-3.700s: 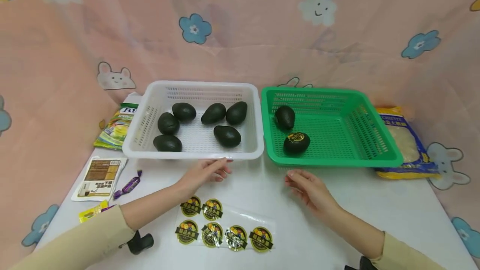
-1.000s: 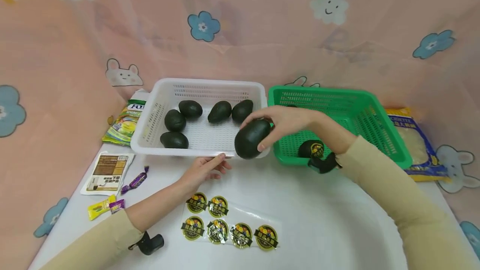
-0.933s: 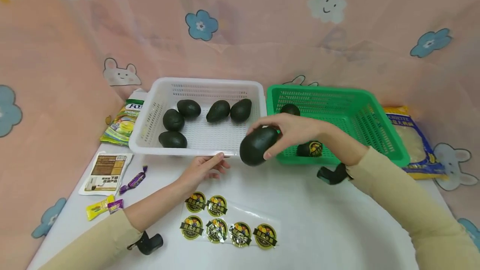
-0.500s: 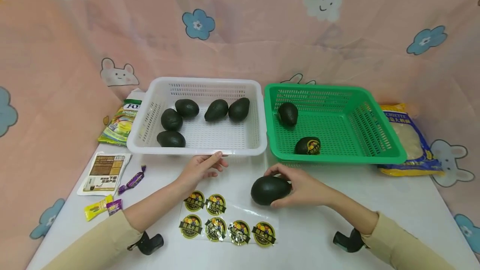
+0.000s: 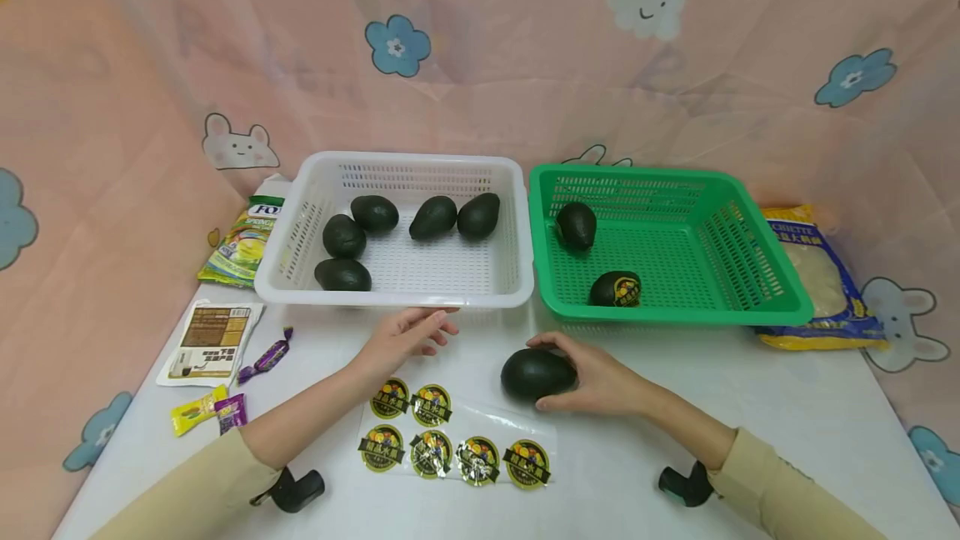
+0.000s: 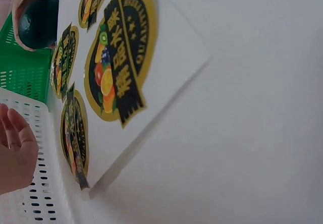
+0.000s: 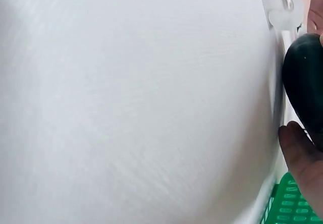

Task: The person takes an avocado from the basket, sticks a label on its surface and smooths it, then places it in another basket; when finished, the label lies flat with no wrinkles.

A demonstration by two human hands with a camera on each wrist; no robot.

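In the head view, my right hand holds a dark green avocado low over the white table, thumb on the near side and fingers on the far side. The right wrist view shows this avocado at its right edge, with part of the hand below it. My left hand is just under the front rim of the white basket, fingers relaxed and holding nothing. Between my forearms lies a clear sheet of round fruit stickers. Several avocados lie in the white basket.
The green basket at right holds two avocados, one with a sticker. Snack bags and a flat white packet sit at left, near wrapped candies. A blue-and-yellow pasta bag is at far right.
My right hand has taken an avocado from the white basket and brought it down to the table in front. My left hand has stayed near the rim, its thumb now lower.
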